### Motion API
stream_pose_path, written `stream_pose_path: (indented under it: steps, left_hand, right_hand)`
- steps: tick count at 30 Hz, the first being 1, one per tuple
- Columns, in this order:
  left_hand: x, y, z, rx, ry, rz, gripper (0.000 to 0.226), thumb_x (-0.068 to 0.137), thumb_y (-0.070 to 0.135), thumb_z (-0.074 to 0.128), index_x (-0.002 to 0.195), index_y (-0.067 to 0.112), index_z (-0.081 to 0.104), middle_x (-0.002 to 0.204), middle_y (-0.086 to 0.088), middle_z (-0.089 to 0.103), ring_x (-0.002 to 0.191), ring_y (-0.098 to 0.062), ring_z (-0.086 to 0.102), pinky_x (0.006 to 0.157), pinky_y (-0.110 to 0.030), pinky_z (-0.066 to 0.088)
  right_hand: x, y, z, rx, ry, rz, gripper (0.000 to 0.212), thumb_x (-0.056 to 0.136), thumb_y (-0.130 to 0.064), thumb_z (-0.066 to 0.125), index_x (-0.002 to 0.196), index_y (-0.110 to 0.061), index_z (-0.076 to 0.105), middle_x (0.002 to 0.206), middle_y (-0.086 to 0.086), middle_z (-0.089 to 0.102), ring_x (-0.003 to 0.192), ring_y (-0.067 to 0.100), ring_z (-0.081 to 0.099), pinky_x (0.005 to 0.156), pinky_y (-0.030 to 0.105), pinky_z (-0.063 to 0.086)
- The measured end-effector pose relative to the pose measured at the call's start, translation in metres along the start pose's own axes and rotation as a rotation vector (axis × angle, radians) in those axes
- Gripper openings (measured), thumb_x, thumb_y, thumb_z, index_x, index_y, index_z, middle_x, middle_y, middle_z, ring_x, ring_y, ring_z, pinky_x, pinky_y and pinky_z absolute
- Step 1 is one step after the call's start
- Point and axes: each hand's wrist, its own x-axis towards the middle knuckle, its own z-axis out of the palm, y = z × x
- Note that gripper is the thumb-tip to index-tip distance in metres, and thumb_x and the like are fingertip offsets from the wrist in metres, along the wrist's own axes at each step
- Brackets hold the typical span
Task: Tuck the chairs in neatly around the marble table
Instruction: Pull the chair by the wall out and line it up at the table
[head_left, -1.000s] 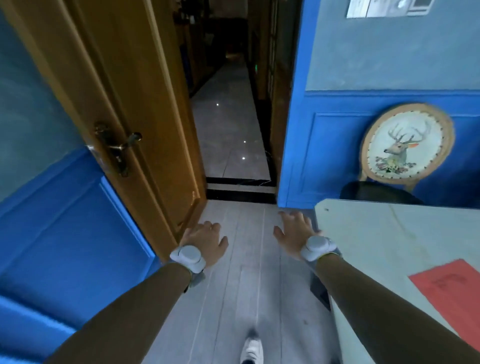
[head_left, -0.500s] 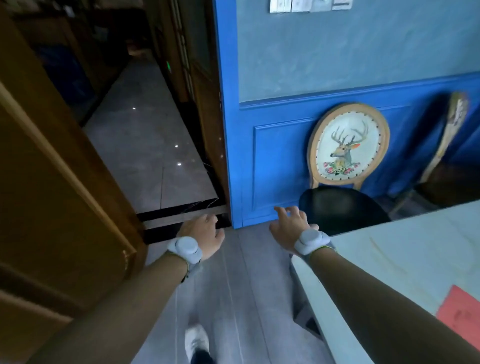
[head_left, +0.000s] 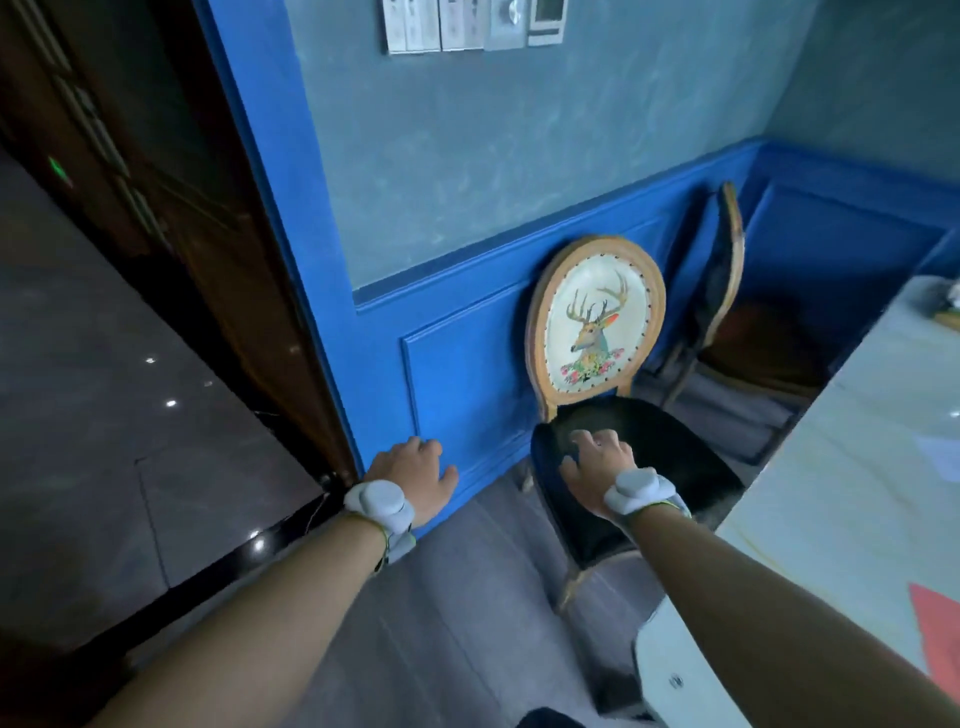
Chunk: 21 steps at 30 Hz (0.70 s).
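Note:
A wooden chair (head_left: 597, 332) with an oval deer-print back and a black seat stands against the blue wall, pulled out from the pale marble table (head_left: 852, 499) on the right. My right hand (head_left: 597, 462) hovers over the near-left part of its seat, fingers spread, holding nothing. My left hand (head_left: 415, 478) is stretched out in front of the blue wall panel, left of the chair, also with nothing in it. A second chair (head_left: 737, 312) with a brown seat stands farther back, side-on, by the table's long edge.
An open doorway with a dark tiled floor (head_left: 104, 415) lies at the left, its wooden frame (head_left: 234, 260) beside the wall. Grey plank floor runs between me and the chair. A red sheet (head_left: 940, 629) and a paper lie on the table. Switch plates hang on the wall.
My view has swung right and closer to the deer chair. Both hands have advanced; the right one now sits over the chair's seat and the second chair shows more fully.

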Motion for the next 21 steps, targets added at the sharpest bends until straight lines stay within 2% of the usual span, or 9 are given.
stream_pose_path:
  steps: [5,13,19,21]
  left_hand:
    - [0.119,0.028,-0.006,0.065,-0.033,0.172,0.048,0.094,0.047,0.035,0.128,0.018,0.051,0.128,-0.007,0.057,0.117,-0.03,0.054,0.096,-0.041,0.042]
    - [0.287,0.078,-0.007,0.123,-0.04,0.306,0.045,0.093,0.047,0.037,0.123,0.018,0.054,0.121,-0.006,0.059,0.11,-0.03,0.058,0.088,-0.041,0.042]
    - [0.398,0.115,-0.042,0.095,0.074,0.356,0.039,0.09,0.044,0.039,0.112,0.016,0.055,0.113,-0.006,0.059,0.098,-0.031,0.059,0.078,-0.038,0.04]
    - [0.436,0.129,-0.057,0.104,0.138,0.431,0.039,0.089,0.041,0.04,0.113,0.015,0.055,0.115,-0.007,0.059,0.096,-0.031,0.059,0.076,-0.038,0.041]
  right_hand:
    - [0.071,0.018,-0.009,0.091,0.071,0.166,0.05,0.089,-0.045,0.04,0.137,-0.03,0.042,0.14,0.009,0.042,0.125,0.034,0.043,0.101,0.053,0.042]
    - [0.212,0.026,-0.008,0.245,0.045,0.234,0.051,0.089,-0.047,0.04,0.136,-0.028,0.042,0.141,0.01,0.042,0.125,0.035,0.043,0.1,0.055,0.041]
    - [0.289,0.005,-0.025,0.305,0.05,0.252,0.05,0.093,-0.04,0.041,0.141,-0.026,0.037,0.144,0.008,0.04,0.127,0.032,0.042,0.094,0.049,0.04]
    - [0.316,-0.006,-0.027,0.335,0.062,0.247,0.052,0.094,-0.039,0.042,0.143,-0.023,0.034,0.144,0.01,0.039,0.126,0.033,0.044,0.091,0.047,0.04]
